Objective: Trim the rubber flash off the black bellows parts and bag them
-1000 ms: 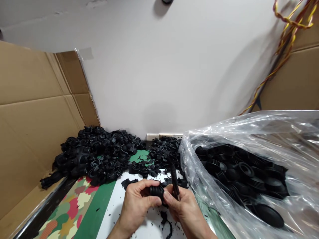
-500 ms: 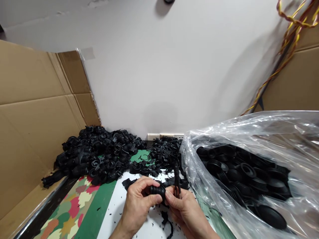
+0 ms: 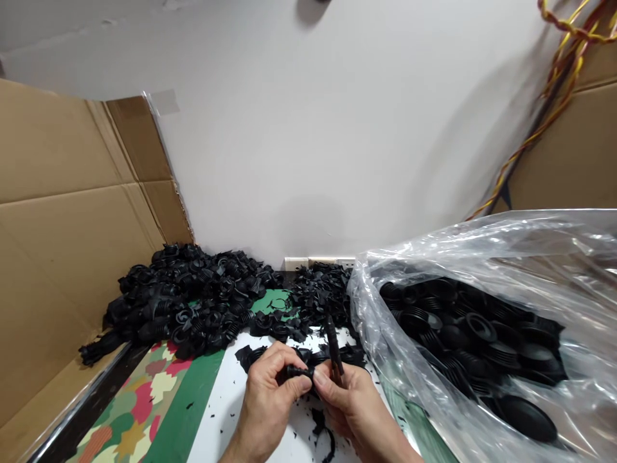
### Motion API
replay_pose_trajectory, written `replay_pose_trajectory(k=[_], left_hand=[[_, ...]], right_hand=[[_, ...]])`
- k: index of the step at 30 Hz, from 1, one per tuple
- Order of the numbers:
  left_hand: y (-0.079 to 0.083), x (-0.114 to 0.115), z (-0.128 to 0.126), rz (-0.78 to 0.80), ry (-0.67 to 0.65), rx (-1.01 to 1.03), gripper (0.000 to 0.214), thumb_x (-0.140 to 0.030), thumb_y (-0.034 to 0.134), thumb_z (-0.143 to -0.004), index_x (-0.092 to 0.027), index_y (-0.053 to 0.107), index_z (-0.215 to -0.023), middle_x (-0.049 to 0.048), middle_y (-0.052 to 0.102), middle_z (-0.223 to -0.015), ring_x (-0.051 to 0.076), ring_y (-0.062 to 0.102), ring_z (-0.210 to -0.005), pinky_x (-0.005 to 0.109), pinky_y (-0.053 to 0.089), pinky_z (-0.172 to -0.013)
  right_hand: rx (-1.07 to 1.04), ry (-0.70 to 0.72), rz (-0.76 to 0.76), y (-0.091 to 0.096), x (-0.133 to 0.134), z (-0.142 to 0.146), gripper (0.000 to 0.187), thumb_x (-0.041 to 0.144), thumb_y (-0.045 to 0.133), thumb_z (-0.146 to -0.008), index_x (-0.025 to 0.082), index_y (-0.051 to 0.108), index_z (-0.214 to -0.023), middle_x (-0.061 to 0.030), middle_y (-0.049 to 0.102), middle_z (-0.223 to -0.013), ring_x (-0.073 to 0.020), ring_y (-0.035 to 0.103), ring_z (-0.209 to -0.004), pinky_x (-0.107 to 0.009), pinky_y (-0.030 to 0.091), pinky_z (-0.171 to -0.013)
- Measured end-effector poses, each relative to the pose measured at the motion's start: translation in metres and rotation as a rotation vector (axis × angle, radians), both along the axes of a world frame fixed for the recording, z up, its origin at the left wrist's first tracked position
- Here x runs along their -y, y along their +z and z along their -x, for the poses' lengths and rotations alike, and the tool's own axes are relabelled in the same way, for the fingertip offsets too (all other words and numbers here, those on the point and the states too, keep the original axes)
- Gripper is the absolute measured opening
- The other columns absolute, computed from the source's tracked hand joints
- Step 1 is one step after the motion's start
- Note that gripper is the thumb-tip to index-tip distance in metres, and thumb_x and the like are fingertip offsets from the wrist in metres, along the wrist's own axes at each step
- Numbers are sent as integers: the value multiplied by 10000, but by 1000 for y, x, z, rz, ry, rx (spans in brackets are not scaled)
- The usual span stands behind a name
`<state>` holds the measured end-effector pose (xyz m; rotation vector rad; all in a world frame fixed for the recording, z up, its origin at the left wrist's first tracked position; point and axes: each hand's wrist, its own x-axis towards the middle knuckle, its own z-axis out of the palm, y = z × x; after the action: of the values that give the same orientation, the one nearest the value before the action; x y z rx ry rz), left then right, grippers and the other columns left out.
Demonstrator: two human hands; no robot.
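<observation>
My left hand (image 3: 270, 392) is closed, pinching a small black ribbed rubber part (image 3: 297, 372) between thumb and fingers, low in the middle. My right hand (image 3: 348, 399) touches the same part with its thumb and grips a thin dark tool (image 3: 332, 347) that sticks up and away from me. Both hands hover over a white sheet (image 3: 222, 411) strewn with black rubber trimmings (image 3: 321, 427).
A heap of black ribbed parts (image 3: 187, 299) lies at the back left against cardboard walls (image 3: 62, 218). A smaller pile of scraps (image 3: 321, 292) sits by the wall. A clear plastic bag (image 3: 482, 270) full of black rubber parts (image 3: 472, 347) fills the right. A camouflage-patterned mat (image 3: 139, 405) lies at the left.
My hands have turned the black part, so less of it shows between the fingers. The tool has tilted slightly left. The piles and the bag have not moved.
</observation>
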<state>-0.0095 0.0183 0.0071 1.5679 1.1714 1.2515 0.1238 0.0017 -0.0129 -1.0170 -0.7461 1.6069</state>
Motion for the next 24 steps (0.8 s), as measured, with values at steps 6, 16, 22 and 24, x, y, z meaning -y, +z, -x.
replay_pose_trajectory(k=[6,16,22,24], left_hand=[[0,-1,1,-1,3,-23,55,-166,698,-629,-201,676,-592,14,556,-663,185,504,-674,252,392,-605],[3,0,1,-33,-10,-96,74,-144,665,-657,-199,650,-611,7,547,-676,180,513,-675,254,386,-609],[1,2,2,-50,-29,-120,87,-126,633,-678,-195,636,-625,7,547,-693,178,516,-682,257,389,-625],[0,2,2,-51,-34,-134,89,-122,623,-684,-195,630,-634,7,547,-707,178,517,-692,259,387,-631]], right_hand=[[229,-202,-184,1,-6,-19,483,616,671,-633,150,667,-758,46,419,-500,-116,358,-488,-250,284,-482],[293,-148,-336,16,-2,-37,427,566,688,-654,167,716,-804,14,503,-535,-128,411,-495,-262,321,-480],[277,-137,-468,5,-5,-32,221,403,688,-727,198,698,-810,-26,598,-719,-126,505,-515,-260,408,-470],[300,-147,-506,6,-3,-31,177,370,686,-733,198,695,-777,-39,608,-796,-133,535,-552,-263,439,-494]])
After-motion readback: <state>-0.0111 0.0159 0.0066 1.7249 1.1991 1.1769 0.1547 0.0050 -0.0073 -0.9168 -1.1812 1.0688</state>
